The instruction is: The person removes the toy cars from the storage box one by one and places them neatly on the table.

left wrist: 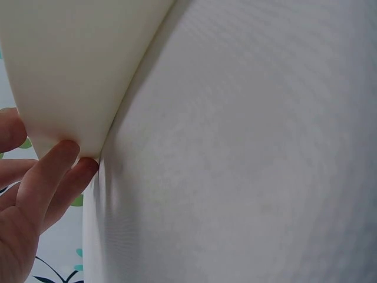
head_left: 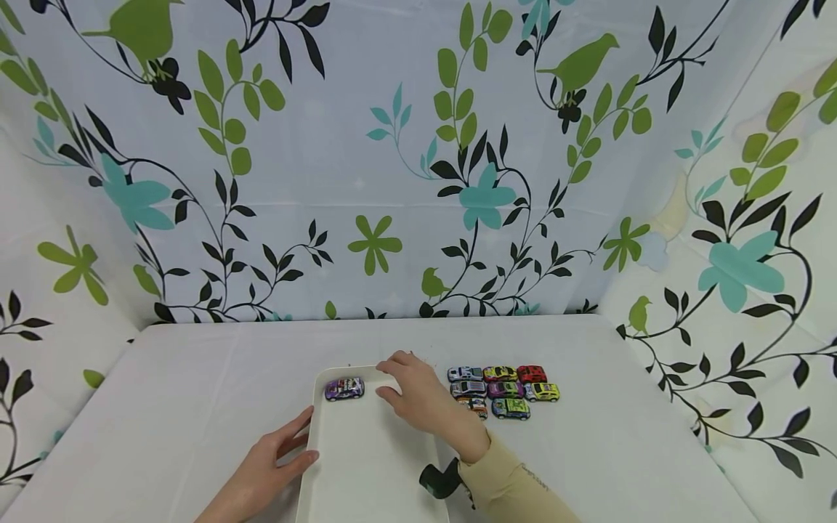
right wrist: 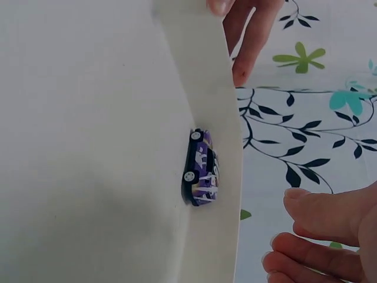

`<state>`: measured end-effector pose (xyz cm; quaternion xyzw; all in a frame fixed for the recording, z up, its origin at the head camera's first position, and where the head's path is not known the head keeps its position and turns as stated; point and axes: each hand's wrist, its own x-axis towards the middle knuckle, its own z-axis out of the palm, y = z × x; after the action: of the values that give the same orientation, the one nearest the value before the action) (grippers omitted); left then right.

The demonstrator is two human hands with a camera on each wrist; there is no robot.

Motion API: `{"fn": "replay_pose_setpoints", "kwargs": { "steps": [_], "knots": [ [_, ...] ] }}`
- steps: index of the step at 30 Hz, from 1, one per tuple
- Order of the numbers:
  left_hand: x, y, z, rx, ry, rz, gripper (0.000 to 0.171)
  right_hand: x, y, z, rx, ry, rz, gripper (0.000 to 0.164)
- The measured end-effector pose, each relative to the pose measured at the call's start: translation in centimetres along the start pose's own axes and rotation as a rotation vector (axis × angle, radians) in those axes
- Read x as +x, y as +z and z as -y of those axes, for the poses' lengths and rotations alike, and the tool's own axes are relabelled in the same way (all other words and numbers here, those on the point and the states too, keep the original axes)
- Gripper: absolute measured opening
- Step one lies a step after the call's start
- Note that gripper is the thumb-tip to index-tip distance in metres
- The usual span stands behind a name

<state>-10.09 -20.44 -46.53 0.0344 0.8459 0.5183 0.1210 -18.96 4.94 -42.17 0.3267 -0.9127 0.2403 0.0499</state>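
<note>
A white rectangular tray (head_left: 373, 465) lies on the white-covered table, with a purple toy car (head_left: 344, 389) (right wrist: 203, 168) in its back left corner. My left hand (head_left: 271, 457) holds the tray's left side, the thumb over the rim and the fingers (left wrist: 50, 177) against the outer wall. Over the tray's back right part is my right hand (head_left: 418, 392), thumb and fingers apart and holding nothing. To its right stand several toy cars in rows, among them a red car (head_left: 532, 374), a purple-and-green car (head_left: 506, 389) and a green car (head_left: 511, 409). An orange-and-white car (head_left: 474, 407) is partly hidden by the right hand.
A black wrist camera (head_left: 439, 479) sits by the right sleeve, over the tray's right side. White cloth with a leaf-and-bird pattern (head_left: 373, 243) hangs behind the table and at both sides. The white tabletop (head_left: 621, 450) extends right of the cars.
</note>
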Motion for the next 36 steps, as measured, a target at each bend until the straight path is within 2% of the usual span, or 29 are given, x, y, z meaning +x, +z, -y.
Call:
{"fn": "replay_pose_setpoints", "kwargs": {
  "steps": [9,15,22,36],
  "knots": [
    [0.0,0.1,0.0,-0.010,-0.006,-0.010,0.078,1.8,1.9,0.9,-0.069,-0.015,0.048,0.034],
    [0.0,-0.1,0.2,-0.007,0.043,0.022,0.078,2.6,3.4,0.7,-0.061,-0.027,0.093,0.035],
    [-0.1,-0.3,0.4,-0.040,0.095,0.049,0.077,3.0,4.7,0.3,-0.092,-0.102,0.070,0.033],
    [0.1,-0.3,0.4,-0.013,0.066,0.036,0.078,3.3,5.4,0.7,-0.078,-0.096,0.076,0.027]
  ]
}}
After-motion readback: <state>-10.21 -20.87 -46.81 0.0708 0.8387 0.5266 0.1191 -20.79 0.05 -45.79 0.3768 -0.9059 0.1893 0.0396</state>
